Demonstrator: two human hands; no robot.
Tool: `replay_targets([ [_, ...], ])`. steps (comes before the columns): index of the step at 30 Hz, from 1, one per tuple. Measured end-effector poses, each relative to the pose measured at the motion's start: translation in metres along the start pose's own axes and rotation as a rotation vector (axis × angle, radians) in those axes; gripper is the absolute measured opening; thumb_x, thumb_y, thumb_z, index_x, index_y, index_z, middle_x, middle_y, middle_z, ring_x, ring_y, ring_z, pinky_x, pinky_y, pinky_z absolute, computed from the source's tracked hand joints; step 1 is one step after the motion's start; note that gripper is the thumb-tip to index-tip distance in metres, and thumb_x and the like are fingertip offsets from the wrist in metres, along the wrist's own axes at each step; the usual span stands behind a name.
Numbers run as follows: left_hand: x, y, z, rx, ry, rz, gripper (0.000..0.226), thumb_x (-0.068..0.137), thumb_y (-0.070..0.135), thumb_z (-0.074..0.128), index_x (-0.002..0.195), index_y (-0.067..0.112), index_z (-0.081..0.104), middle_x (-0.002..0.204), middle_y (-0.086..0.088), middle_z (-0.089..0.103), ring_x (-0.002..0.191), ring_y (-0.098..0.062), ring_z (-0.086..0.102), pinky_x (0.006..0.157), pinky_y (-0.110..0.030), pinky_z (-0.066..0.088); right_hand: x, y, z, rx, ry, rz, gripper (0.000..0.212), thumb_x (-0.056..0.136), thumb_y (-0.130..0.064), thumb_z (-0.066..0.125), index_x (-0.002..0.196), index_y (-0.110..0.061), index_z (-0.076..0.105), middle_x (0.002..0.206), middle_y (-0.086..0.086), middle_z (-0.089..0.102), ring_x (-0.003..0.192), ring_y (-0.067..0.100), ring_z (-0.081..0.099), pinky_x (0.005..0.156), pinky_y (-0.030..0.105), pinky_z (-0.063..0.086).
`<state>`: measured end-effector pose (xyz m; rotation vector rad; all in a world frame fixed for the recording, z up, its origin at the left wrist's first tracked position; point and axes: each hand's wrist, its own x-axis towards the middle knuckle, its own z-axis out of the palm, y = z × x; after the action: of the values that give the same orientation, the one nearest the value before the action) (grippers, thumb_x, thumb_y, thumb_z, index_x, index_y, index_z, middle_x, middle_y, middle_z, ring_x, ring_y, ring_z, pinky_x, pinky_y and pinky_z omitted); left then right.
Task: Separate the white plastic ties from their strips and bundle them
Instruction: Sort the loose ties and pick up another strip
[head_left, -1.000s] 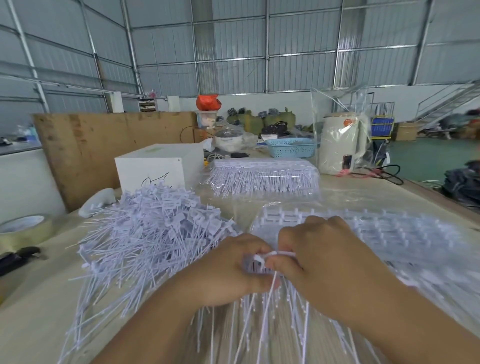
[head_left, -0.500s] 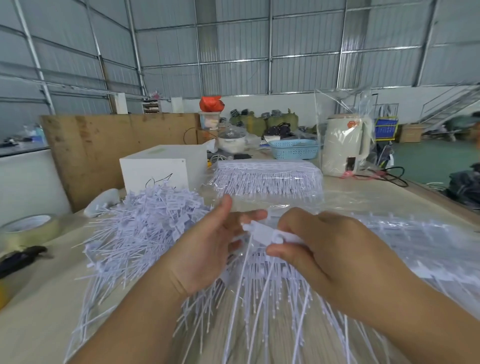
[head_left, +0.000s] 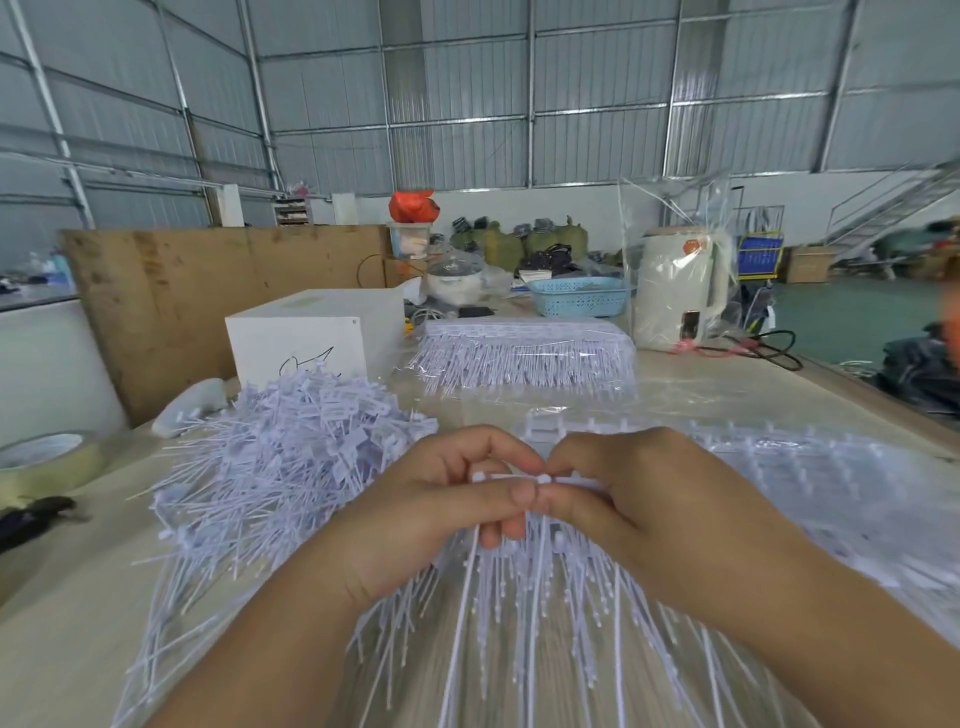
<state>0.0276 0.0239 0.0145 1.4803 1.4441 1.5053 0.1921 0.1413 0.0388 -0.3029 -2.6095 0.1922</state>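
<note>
A strip of white ties (head_left: 524, 480) was held at chest height over the table (head_left: 67, 597), its bar running level between both hands and its thin tails hanging down and fanning toward the camera. The bar was pinched at its middle, where the two grips met. The left hand (head_left: 441, 514) was closed on the bar from the left, thumb on top and fingers curled beneath; the right hand (head_left: 639, 509) was clamped on it from the right in the same manner. The fingertips (head_left: 522, 493) of the two hands were touching. This close, opposed hold was judged to serve a snapping or twisting action, so that ties could be broken from the bar at one short section. The tails lay below and clear of both grips.

Just to the left of the hands, a loose heap of separated ties (head_left: 291, 467) lay on the table, judged to be within easy drop of the left hand. To the right, further strips in clear plastic (head_left: 779, 467) were spread flat. Beyond them lay a wrapped stack of strips (head_left: 524, 358), with a white box (head_left: 311, 338) beside it. A roll of tape (head_left: 41, 462) rested at the far left edge. No finished bundle could be made out.
</note>
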Motion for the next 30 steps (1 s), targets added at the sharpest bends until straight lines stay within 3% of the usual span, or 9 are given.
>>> replay_targets([
  [3, 0.001, 0.002, 0.000, -0.042, 0.053, 0.003, 0.009, 0.075, 0.027, 0.071, 0.082, 0.022, 0.075, 0.055, 0.000, 0.053, 0.051, -0.009, 0.048, 0.052, -0.017, 0.040, -0.002, -0.001, 0.000, 0.009, -0.006, 0.017, 0.060, 0.079, -0.077, 0.023, 0.067, -0.023, 0.045, 0.048, -0.004, 0.037, 0.045, 0.011, 0.039, 0.048, 0.029, 0.033],
  [5, 0.002, 0.003, 0.000, -0.094, 0.170, 0.017, 0.008, 0.076, 0.018, 0.067, 0.075, 0.021, 0.075, 0.052, -0.001, 0.051, 0.048, -0.008, 0.046, 0.048, -0.016, 0.037, -0.003, -0.003, 0.000, 0.033, -0.035, 0.057, 0.063, 0.075, -0.080, 0.016, 0.064, -0.022, 0.039, 0.049, -0.002, 0.038, 0.045, 0.011, 0.040, 0.050, 0.031, 0.034],
  [9, 0.007, 0.003, -0.001, -0.116, 0.463, 0.074, 0.018, 0.081, 0.009, 0.067, 0.071, 0.023, 0.075, 0.056, -0.002, 0.055, 0.047, -0.007, 0.047, 0.047, -0.014, 0.038, -0.002, -0.006, -0.001, -0.039, -0.009, 0.167, 0.058, 0.076, -0.077, 0.014, 0.068, -0.024, 0.036, 0.055, -0.003, 0.044, 0.053, 0.013, 0.047, 0.052, 0.031, 0.037],
  [12, 0.011, -0.002, -0.004, 0.024, 0.655, 0.070, 0.034, 0.091, 0.007, 0.060, 0.071, 0.031, 0.074, 0.060, 0.003, 0.059, 0.051, -0.009, 0.048, 0.049, -0.017, 0.039, -0.002, -0.013, -0.001, -0.132, 0.050, 0.226, 0.053, 0.080, -0.072, 0.017, 0.070, -0.024, 0.038, 0.059, -0.004, 0.045, 0.056, 0.017, 0.048, 0.051, 0.028, 0.038],
  [17, 0.013, -0.009, -0.002, 0.167, 0.842, 0.059, 0.024, 0.094, 0.015, 0.059, 0.079, 0.029, 0.071, 0.053, 0.009, 0.055, 0.049, -0.006, 0.048, 0.056, -0.027, 0.039, -0.005, -0.025, 0.008, -0.265, 0.107, 0.201, 0.054, 0.081, -0.073, 0.017, 0.088, -0.029, 0.047, 0.063, -0.008, 0.048, 0.055, 0.013, 0.045, 0.046, 0.026, 0.031],
  [23, 0.007, -0.008, -0.025, 0.087, 1.128, 0.109, 0.022, 0.097, 0.019, 0.054, 0.083, 0.029, 0.068, 0.049, 0.016, 0.051, 0.044, 0.000, 0.043, 0.057, -0.029, 0.040, -0.005, -0.024, 0.007, -0.306, 0.160, 0.184, 0.050, 0.082, -0.068, 0.010, 0.088, -0.030, 0.043, 0.060, -0.006, 0.046, 0.054, 0.016, 0.045, 0.046, 0.027, 0.024],
  [26, 0.004, -0.006, -0.029, 0.121, 1.142, 0.122, 0.022, 0.096, 0.019, 0.054, 0.081, 0.030, 0.066, 0.049, 0.015, 0.051, 0.043, -0.001, 0.041, 0.056, -0.030, 0.038, -0.003, -0.025, 0.011, -0.323, 0.164, 0.136, 0.031, 0.092, -0.058, 0.022, 0.085, -0.030, 0.034, 0.061, -0.007, 0.038, 0.053, 0.015, 0.036, 0.054, 0.031, 0.026],
  [28, 0.004, -0.006, -0.028, 0.108, 1.076, 0.108, 0.027, 0.093, 0.017, 0.055, 0.075, 0.034, 0.066, 0.052, 0.014, 0.051, 0.044, -0.004, 0.041, 0.054, -0.031, 0.035, -0.001, -0.025, 0.011, -0.341, 0.169, 0.140, 0.029, 0.092, -0.047, 0.048, 0.078, -0.026, 0.034, 0.056, -0.009, 0.029, 0.049, 0.016, 0.029, 0.055, 0.029, 0.024],
  [30, 0.006, -0.005, -0.025, 0.127, 0.961, 0.064, 0.026, 0.089, 0.015, 0.059, 0.071, 0.034, 0.063, 0.060, 0.008, 0.055, 0.046, -0.008, 0.045, 0.052, -0.032, 0.039, -0.001, -0.021, 0.012, -0.293, 0.289, 0.139, 0.035, 0.082, -0.034, 0.069, 0.067, -0.020, 0.041, 0.053, -0.010, 0.031, 0.044, 0.019, 0.027, 0.053, 0.026, 0.025],
])
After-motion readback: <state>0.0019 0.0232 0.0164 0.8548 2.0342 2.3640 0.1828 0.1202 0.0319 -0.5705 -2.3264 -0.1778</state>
